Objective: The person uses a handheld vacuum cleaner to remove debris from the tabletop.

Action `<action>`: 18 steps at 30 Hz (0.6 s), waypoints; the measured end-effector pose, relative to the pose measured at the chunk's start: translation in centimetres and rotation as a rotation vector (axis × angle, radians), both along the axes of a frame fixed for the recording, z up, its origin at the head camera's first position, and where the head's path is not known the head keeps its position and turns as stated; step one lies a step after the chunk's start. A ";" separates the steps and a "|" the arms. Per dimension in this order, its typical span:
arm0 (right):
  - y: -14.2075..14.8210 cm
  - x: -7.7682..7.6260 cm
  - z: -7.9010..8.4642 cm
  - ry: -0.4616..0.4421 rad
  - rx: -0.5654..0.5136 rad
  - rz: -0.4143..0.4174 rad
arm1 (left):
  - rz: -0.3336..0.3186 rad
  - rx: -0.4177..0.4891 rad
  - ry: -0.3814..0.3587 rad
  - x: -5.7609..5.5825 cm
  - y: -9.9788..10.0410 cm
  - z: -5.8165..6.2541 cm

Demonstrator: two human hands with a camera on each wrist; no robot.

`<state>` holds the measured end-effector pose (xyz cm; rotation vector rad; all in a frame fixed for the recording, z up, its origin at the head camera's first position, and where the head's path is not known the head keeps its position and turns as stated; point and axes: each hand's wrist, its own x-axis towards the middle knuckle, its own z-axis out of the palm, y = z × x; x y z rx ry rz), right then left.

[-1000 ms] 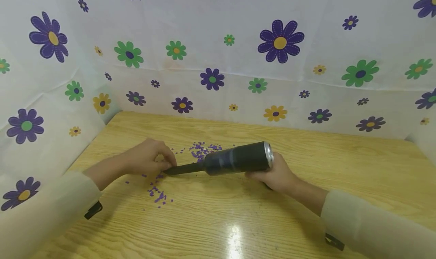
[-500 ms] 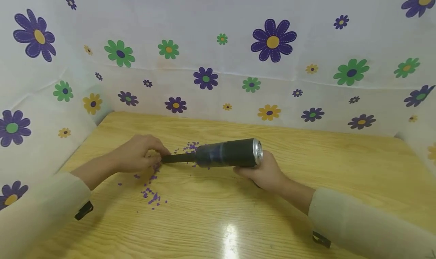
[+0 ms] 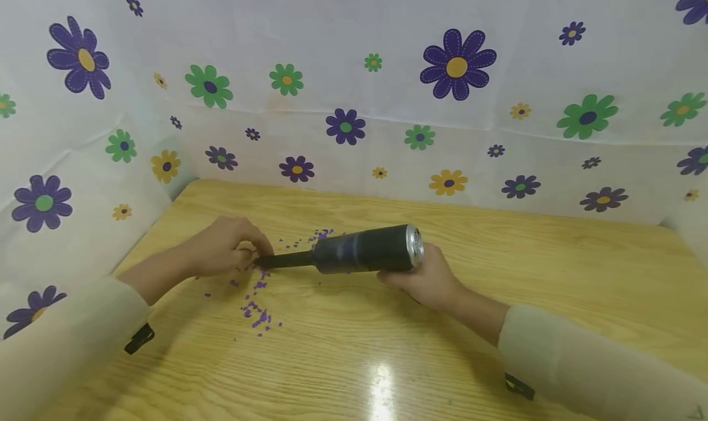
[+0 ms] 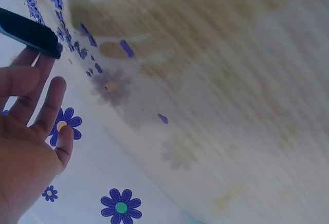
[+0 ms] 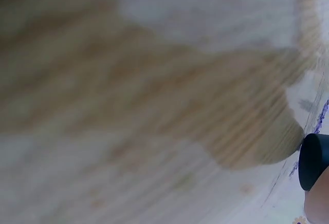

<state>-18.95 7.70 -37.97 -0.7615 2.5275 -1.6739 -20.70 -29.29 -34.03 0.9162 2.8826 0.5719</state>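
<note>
Right grip [image 3: 431,281] clasps vacuum [image 3: 384,249], chamber [image 3: 336,253] contents unclear — left grip [image 3: 225,246], loosely spread, touches nozzle [image 3: 287,260].

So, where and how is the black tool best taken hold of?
Likely at the thick rear part of the black tool, near its silver end, coming from the person's right and below, where the right hand holds it. It is wide there, while the nozzle is thin and points left.

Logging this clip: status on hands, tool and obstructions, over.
Right hand grips tool. Left hand touches nozzle. Purple bits scattered nearby; no obstruction visible.
</note>
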 end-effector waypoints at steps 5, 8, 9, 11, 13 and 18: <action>0.4 0.0 -0.1 0.005 -0.011 0.046 | -0.005 0.024 -0.078 1.0 -0.1 0.2; 0.8 0.0 -0.3 0.011 0.015 0.058 | -0.023 0.043 -0.116 1.5 -0.1 0.3; 0.9 0.0 -0.3 0.015 0.028 0.057 | -0.032 0.044 -0.123 1.6 0.0 0.3; 1.2 0.0 -0.3 0.019 0.041 0.055 | -0.049 0.042 -0.113 1.7 0.0 0.3; 1.3 0.1 -0.3 0.013 0.030 0.052 | -0.061 0.039 -0.078 1.6 0.1 0.2; 1.2 0.2 -0.2 -0.004 0.012 -0.012 | -0.063 0.010 0.050 0.6 0.6 -0.2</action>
